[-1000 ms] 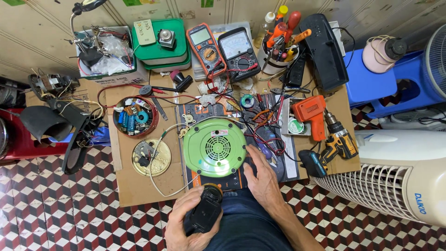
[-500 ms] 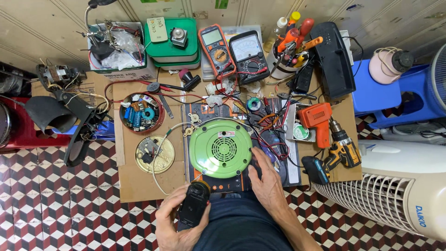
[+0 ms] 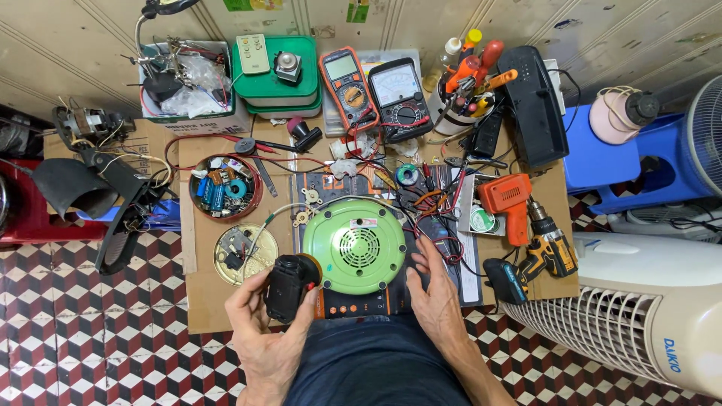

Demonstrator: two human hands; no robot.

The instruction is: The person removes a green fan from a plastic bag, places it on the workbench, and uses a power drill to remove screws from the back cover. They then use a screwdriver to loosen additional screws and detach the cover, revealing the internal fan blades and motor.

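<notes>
Both hands are low over the front edge of the cardboard-covered bench (image 3: 218, 301), well apart from each other. My left hand (image 3: 263, 342) is clamped around a small black motor (image 3: 289, 287), fingers curled up its sides, and holds it at about eight o'clock from the round green cover (image 3: 359, 246), just touching that cover's rim. My right hand (image 3: 432, 289) lies open and flat, fingers spread, at four o'clock from the green cover, resting on the dark mat (image 3: 391, 301) beside a tangle of red and black wires (image 3: 440, 218); it grips nothing.

At nine o'clock from the motor sits a round brass-coloured plate (image 3: 244, 254) with small parts on it. At eleven o'clock from that, a red-rimmed bowl (image 3: 226, 188) holds blue capacitors and bits. Going up to twelve o'clock from the green cover, an orange multimeter (image 3: 350, 86) and a black needle meter (image 3: 400, 96) lean side by side, with a green lidded box (image 3: 278, 75) to their left and a carton of clips and bags (image 3: 188, 79) beyond it. At one o'clock a cup of screwdrivers (image 3: 470, 83) stands by a long black case (image 3: 532, 105). At three o'clock lie an orange soldering gun (image 3: 510, 203) and a yellow-and-black cordless drill (image 3: 541, 256). Far right, off the bench, stands a white cooler (image 3: 647, 308).
</notes>
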